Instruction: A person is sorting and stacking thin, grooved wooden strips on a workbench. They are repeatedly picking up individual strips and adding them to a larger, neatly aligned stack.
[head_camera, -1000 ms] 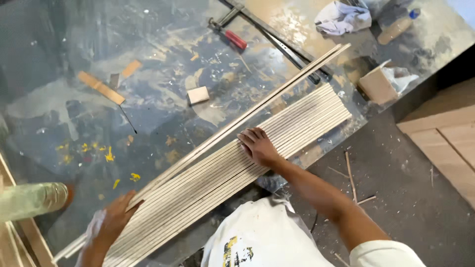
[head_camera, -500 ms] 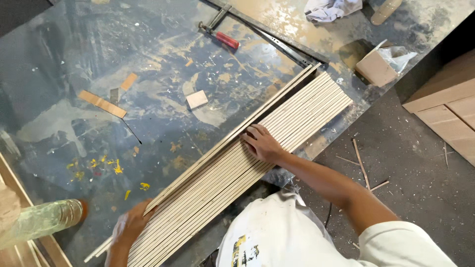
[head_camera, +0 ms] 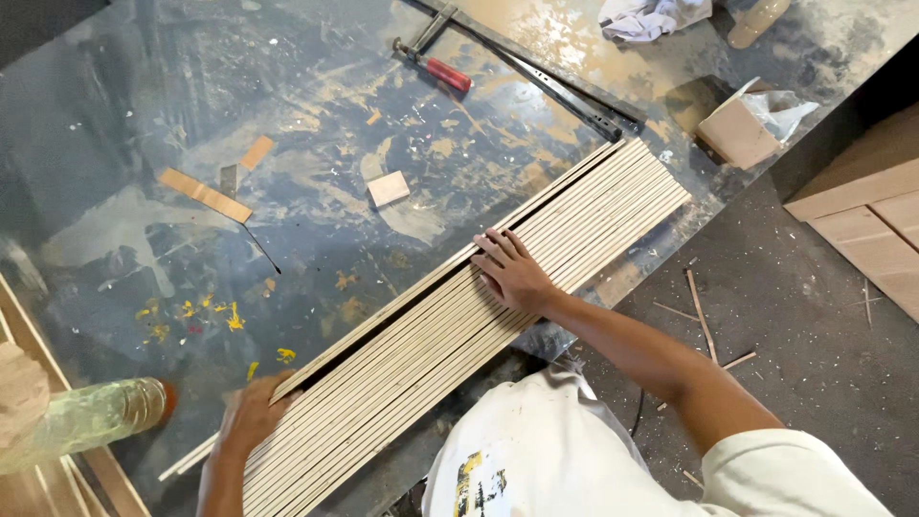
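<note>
Strips [head_camera: 459, 335] of wood lie packed on the surface [head_camera: 316, 230]; I see my right hand [head_camera: 512, 273] flat and spread on them, left hand [head_camera: 251, 416] gripping their near end.

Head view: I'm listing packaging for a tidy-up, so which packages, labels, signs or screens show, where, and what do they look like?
Cardboard box: far right of the table near its edge, small, brown, open, with white plastic bunched inside.
Plastic bottle: left edge, lying on its side, clear greenish, orange cap.
Bottle: top right edge, cream, cut off by the picture.
No signs or screens show.
</note>
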